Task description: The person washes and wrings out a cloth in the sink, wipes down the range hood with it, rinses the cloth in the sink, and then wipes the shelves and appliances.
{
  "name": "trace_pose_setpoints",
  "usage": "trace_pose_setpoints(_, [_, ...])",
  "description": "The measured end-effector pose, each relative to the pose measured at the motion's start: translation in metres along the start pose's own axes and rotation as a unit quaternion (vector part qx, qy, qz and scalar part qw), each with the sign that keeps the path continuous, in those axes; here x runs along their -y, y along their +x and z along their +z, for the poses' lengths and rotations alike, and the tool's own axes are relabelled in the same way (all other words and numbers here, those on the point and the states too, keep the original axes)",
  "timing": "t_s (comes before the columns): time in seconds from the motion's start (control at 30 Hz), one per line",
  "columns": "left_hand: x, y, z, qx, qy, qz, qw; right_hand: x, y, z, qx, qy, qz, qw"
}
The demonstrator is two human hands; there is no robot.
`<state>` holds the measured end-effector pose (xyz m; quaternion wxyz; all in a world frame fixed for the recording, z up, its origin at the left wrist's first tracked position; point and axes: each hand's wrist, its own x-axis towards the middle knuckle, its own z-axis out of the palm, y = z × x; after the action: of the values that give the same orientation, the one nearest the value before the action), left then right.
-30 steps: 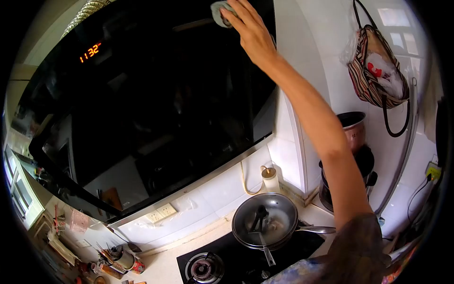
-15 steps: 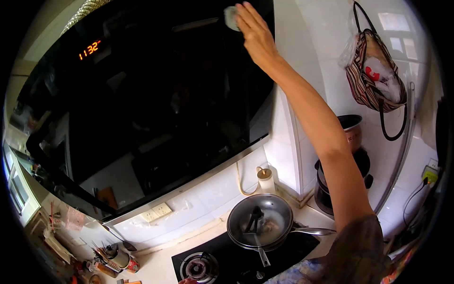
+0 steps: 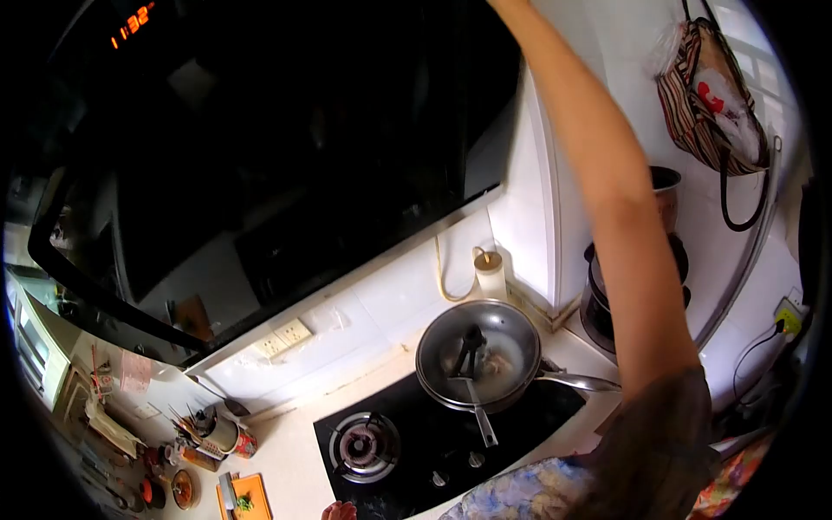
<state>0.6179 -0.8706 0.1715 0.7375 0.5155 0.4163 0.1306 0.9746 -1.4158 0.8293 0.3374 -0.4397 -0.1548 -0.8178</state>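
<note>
My right forearm reaches up past the right edge of the glossy black range hood panel. The right hand itself lies beyond the top of the view, so its fingers and anything in them are hidden. Only a small part of my left hand shows at the bottom edge, near the front of the black gas hob; how its fingers are set is not clear. A wok sits on the right burner, with a spatula resting in it and some whitish food or liquid at its bottom.
Left of the wok is a bare burner. An orange cutting board with a knife and chopped greens lies on the counter. A striped bag hangs on the right wall above stacked pots.
The view has tilted down, so the hood and wok sit higher in it. My right hand, earlier pressing a pale cloth or sponge to the hood, has left the top of the view.
</note>
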Motion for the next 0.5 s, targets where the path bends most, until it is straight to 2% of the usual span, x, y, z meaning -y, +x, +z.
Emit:
trace_pose_setpoints(0.03, [0.007, 0.002, -0.011, -0.013, -0.005, -0.032, 0.999, -0.024, -0.027, 0.005, -0.015, -0.070, -0.006, 0.997])
trace_pose_setpoints(0.1, [-0.007, -0.025, 0.005, -0.026, 0.015, -0.035, 0.999, -0.047, -0.100, -0.001, -0.025, -0.103, 0.043, 0.993])
trace_pose_setpoints(0.17, [-0.010, -0.032, 0.010, -0.020, 0.018, -0.033, 0.999, -0.033, -0.178, -0.016, -0.010, -0.090, 0.135, 0.987])
trace_pose_setpoints(0.23, [-0.011, -0.031, 0.012, -0.018, 0.020, -0.035, 0.999, -0.028, -0.235, -0.031, 0.061, -0.065, 0.202, 0.975])
trace_pose_setpoints(0.3, [-0.007, -0.027, 0.010, -0.020, 0.023, -0.040, 0.999, -0.030, -0.283, -0.036, 0.090, -0.104, 0.268, 0.954])
trace_pose_setpoints(0.37, [-0.002, -0.020, 0.007, -0.025, 0.028, -0.054, 0.998, -0.035, -0.323, -0.049, 0.130, 0.044, 0.344, 0.929])
trace_pose_setpoints(0.4, [-0.002, -0.022, 0.011, -0.026, 0.028, -0.059, 0.998, -0.033, -0.335, -0.049, 0.195, -0.215, 0.258, 0.921])
trace_pose_setpoints(0.43, [-0.003, -0.025, 0.013, -0.027, 0.027, -0.060, 0.997, -0.041, -0.341, -0.059, 0.198, -0.220, 0.260, 0.919])
trace_pose_setpoints(0.5, [-0.013, -0.048, 0.030, -0.008, 0.036, -0.032, 0.999, -0.050, -0.338, -0.085, 0.400, -0.154, 0.387, 0.816])
